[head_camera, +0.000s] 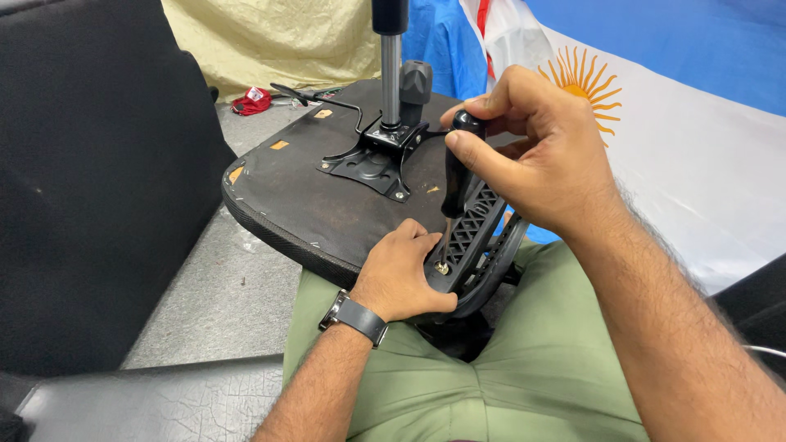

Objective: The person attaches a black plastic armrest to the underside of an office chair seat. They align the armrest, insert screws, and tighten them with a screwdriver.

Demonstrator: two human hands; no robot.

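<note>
Item one: the upturned chair seat, black underside facing up, which we are resting across our lap on green trousers. Its metal mounting plate is sitting bolted at the centre, with the chrome gas-lift column rising from it and a lever running off to the side.

Item two: the black plastic armrest bracket, ribbed and latticed, which is lying at the near edge of the seat, over our knees.

Item three: the screwdriver, black-handled, which we are holding upright with its tip standing in a screw at the bracket's lower end.

Item four: our right hand, whose fingers are clamped around the top of the screwdriver handle.

Item five: our left hand, wearing a dark wristwatch, whose fingers are curled over the bracket's edge just beside the screw, steadying it against the seat.

State of work, as we are judging it: the centre plate appears fully fastened; this bracket screw is seated in its hole with its head showing, and we cannot tell whether it is tight or loose. Other fixing points on the bracket are hidden by our hands.

Surroundings: a black cushion at left, grey floor, a red cap, and a blue-and-white cloth with a sun emblem.
</note>
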